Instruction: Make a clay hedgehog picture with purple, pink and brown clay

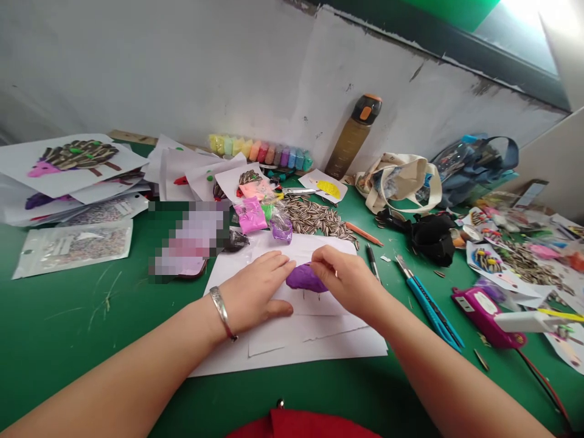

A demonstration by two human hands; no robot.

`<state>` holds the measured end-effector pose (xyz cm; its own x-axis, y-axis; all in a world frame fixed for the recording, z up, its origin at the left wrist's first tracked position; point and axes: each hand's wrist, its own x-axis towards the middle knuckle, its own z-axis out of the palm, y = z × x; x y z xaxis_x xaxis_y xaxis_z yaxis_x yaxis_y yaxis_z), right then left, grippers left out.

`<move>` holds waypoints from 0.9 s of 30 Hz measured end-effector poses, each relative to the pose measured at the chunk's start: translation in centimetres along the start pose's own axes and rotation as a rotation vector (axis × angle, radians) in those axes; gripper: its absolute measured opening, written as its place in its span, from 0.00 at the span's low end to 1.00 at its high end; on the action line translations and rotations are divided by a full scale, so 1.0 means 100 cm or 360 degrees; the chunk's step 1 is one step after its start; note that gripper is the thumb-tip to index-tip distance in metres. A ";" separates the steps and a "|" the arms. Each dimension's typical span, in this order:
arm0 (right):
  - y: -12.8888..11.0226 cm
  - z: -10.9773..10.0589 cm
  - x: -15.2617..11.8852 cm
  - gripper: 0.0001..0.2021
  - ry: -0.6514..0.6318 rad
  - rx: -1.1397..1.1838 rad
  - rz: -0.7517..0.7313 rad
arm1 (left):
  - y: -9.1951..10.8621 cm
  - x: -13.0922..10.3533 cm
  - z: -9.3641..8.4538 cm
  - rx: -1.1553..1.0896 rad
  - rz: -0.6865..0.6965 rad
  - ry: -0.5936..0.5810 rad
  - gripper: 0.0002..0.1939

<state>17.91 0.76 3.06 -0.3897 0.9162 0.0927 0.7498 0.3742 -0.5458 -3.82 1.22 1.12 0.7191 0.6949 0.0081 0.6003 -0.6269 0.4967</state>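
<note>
A flattened oval of purple modelling clay (pixel 300 278) sits on a white paper sheet (pixel 269 331), with short thin lines below it like legs. My left hand (pixel 262 286) lies flat on the paper, fingers stretched toward the clay's left end and fingertips at its edge. At the upper right of the clay, the fingers of my right hand (pixel 340 274) are bent in a pinch. Whatever they hold, if anything, is hidden behind them. Behind the sheet lies a pile of striped sunflower seeds (pixel 314 216). Nearby are opened packets of pink clay (pixel 250 216) and purple clay (pixel 281 230).
On the right lie a pen (pixel 373 263), blue tweezers (pixel 429 304) and a magenta glue gun (pixel 488 316). Hedgehog pictures (pixel 73 161) are stacked at left, beside a bead packet (pixel 75 246). A bottle (pixel 353 137) leans on the wall near a cloth bag (pixel 396 182).
</note>
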 end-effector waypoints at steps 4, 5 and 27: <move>0.007 0.001 0.017 0.06 -0.0051 0.0115 -0.0074 | -0.003 -0.001 -0.001 -0.0082 -0.0053 -0.0038 0.37; 0.008 0.002 0.021 0.07 -0.0085 0.0133 -0.0108 | -0.004 -0.001 -0.001 -0.0114 -0.0052 -0.0045 0.38; 0.017 0.029 0.037 0.11 -0.0126 -0.0063 -0.0811 | -0.007 0.001 -0.004 -0.0333 -0.0127 0.0011 0.43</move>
<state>16.24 4.35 0.06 -0.7489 0.6030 0.2747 0.4730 0.7768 -0.4156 -4.28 1.89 1.12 0.6694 0.7422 -0.0329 0.5688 -0.4836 0.6652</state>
